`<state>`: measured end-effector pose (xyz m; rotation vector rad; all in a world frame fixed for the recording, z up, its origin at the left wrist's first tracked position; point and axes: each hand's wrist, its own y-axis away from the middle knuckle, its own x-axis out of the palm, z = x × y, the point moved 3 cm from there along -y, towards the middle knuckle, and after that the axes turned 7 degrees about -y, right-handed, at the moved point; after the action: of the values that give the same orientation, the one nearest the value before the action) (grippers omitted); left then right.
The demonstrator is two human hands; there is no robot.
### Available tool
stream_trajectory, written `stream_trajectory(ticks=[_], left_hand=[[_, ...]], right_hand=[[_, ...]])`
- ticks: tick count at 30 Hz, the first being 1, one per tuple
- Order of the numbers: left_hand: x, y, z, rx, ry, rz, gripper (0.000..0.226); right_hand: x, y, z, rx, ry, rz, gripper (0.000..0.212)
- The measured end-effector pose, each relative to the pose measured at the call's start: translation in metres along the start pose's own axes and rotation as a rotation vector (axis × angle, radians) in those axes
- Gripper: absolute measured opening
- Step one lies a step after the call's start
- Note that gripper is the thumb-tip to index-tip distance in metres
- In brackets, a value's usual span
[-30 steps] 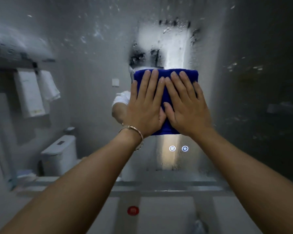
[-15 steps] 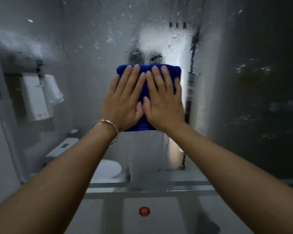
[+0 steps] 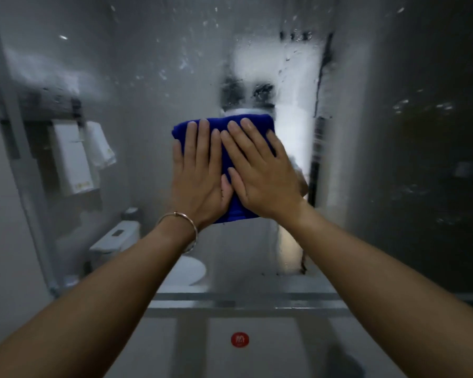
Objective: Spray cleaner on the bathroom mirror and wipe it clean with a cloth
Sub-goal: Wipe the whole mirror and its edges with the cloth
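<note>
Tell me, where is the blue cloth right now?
The blue cloth is near the middle of the head view, pressed flat against the wet mirror under the left hand and right hand.

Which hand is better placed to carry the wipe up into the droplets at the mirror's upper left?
Probably the left hand: it lies flat on the blue cloth's left half, nearest those droplets; the right hand lies farther right.
</note>
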<state>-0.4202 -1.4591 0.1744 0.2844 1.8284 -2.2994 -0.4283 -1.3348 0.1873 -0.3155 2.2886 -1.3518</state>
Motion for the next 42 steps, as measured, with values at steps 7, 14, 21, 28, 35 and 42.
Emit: stream_trajectory(ticks=[7, 14, 21, 28, 35, 42], left_hand=[[0.000, -0.030, -0.113, 0.073, -0.013, 0.018, 0.068], [0.005, -0.036, -0.123, 0.198, -0.030, -0.004, 0.065], [0.006, -0.024, -0.092, 0.268, -0.031, -0.090, 0.062], [0.021, 0.053, -0.037, 0.258, -0.009, -0.072, 0.061], [0.043, 0.173, -0.010, 0.211, 0.008, 0.084, 0.064], [0.045, 0.197, -0.040, 0.085, 0.010, 0.181, 0.072]], right_hand=[[-0.041, 0.061, -0.091, 0.071, 0.097, 0.019, 0.054], [-0.046, 0.071, -0.098, 0.198, 0.110, -0.027, 0.056], [-0.027, 0.064, -0.061, 0.316, 0.072, -0.072, 0.056], [0.014, 0.087, 0.015, 0.283, -0.026, -0.028, 0.057], [0.055, 0.157, 0.100, 0.198, -0.041, 0.112, 0.056], [0.056, 0.190, 0.095, 0.099, -0.086, 0.163, 0.060]])
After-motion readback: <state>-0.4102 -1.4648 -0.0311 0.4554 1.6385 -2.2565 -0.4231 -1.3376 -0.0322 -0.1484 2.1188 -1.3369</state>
